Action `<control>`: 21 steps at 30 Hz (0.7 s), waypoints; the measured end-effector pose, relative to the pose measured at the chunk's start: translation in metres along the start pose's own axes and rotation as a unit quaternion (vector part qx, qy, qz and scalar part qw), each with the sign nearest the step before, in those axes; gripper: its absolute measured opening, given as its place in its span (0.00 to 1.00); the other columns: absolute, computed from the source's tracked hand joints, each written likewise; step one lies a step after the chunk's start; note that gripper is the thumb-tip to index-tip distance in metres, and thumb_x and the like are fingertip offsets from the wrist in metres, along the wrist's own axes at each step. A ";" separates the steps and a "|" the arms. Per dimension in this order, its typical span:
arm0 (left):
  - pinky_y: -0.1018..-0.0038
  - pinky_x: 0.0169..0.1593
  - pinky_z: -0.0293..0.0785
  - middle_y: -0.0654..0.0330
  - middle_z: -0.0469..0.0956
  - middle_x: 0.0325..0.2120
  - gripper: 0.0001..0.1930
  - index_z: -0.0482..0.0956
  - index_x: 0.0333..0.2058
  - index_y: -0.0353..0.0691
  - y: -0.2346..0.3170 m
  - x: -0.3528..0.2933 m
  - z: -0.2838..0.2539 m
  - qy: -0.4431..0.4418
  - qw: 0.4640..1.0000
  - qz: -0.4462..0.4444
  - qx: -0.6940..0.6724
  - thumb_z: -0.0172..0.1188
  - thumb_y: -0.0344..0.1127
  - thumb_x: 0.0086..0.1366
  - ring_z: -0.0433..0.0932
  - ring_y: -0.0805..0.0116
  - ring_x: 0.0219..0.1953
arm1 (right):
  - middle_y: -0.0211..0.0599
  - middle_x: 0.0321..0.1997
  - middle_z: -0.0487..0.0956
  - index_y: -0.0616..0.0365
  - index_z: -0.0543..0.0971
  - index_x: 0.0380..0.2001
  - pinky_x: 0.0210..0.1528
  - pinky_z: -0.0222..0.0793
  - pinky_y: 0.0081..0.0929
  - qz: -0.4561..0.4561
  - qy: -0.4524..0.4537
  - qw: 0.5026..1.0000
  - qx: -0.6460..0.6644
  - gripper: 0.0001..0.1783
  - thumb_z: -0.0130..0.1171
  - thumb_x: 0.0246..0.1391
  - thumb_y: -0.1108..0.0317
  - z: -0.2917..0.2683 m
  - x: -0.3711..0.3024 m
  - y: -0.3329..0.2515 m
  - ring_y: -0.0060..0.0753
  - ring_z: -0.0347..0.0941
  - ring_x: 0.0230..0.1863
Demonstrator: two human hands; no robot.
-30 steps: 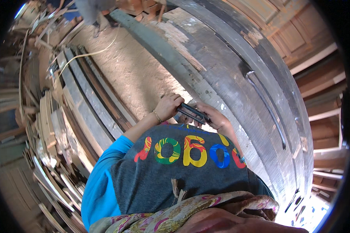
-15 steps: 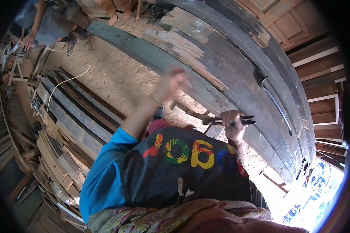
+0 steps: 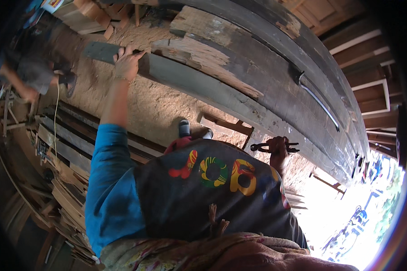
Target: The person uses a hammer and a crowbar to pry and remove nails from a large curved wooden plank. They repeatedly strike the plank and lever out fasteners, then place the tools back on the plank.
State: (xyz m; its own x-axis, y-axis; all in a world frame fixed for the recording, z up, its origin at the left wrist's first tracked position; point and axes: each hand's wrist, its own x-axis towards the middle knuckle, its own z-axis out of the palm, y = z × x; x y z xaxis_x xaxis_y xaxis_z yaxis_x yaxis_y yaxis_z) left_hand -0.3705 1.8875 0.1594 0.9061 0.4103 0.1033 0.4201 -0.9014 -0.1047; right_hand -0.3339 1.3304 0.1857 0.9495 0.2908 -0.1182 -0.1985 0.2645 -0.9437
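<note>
My left hand [image 3: 127, 63] is stretched far forward and grips the upper edge of a long grey wooden plank [image 3: 199, 86] that runs across the sandy ground. My right hand [image 3: 279, 151] stays close to my body and holds dark metal pincers [image 3: 272, 146], their handles pointing right. My blue sleeve and a dark shirt with coloured letters fill the lower middle of the view. Below the plank lies a small wooden frame piece [image 3: 226, 124].
Broad weathered boards [image 3: 257, 58] curve across the top right, one with a metal bar [image 3: 319, 101] on it. Stacked planks [image 3: 63, 144] lie at the left. Another person [image 3: 31, 67] crouches at the upper left. My sandalled foot [image 3: 184, 128] rests on the sand.
My left hand left the pincers, swung up and away to the left and took hold of the grey plank. My right hand kept the pincers and dropped slightly to the right.
</note>
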 end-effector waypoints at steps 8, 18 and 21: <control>0.53 0.51 0.59 0.65 0.65 0.51 0.15 0.81 0.37 0.61 -0.004 0.005 -0.025 -0.010 0.999 0.020 0.041 0.57 0.28 0.58 0.63 0.57 0.51 | 0.30 0.18 0.63 0.55 0.63 0.23 0.31 0.58 0.27 -0.027 0.027 0.999 0.016 0.15 0.47 0.63 0.62 -0.035 0.003 0.010 0.24 0.56 0.21; 0.45 0.54 0.61 0.60 0.61 0.57 0.08 0.82 0.35 0.55 -0.040 0.003 -0.006 0.103 0.991 -0.010 -0.082 0.62 0.33 0.56 0.59 0.46 0.57 | 0.31 0.22 0.67 0.55 0.65 0.23 0.36 0.61 0.26 -0.062 0.165 0.984 -0.022 0.16 0.42 0.65 0.62 -0.044 -0.016 0.008 0.24 0.61 0.25; 0.42 0.57 0.55 0.55 0.54 0.63 0.16 0.81 0.43 0.54 -0.023 0.011 0.012 0.057 0.995 0.033 -0.069 0.62 0.47 0.56 0.52 0.43 0.62 | 0.35 0.29 0.71 0.58 0.69 0.27 0.45 0.65 0.29 -0.083 0.259 0.962 0.018 0.13 0.42 0.65 0.64 -0.027 -0.029 0.005 0.28 0.69 0.34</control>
State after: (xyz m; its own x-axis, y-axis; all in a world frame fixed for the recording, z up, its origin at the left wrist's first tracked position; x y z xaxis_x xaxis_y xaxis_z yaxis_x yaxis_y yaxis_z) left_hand -0.3701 1.9147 0.1507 0.9166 0.3380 0.2134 0.3414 -0.9397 0.0219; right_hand -0.3556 1.2983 0.1762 0.9609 -0.2527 -0.1131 -0.0327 0.3021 -0.9527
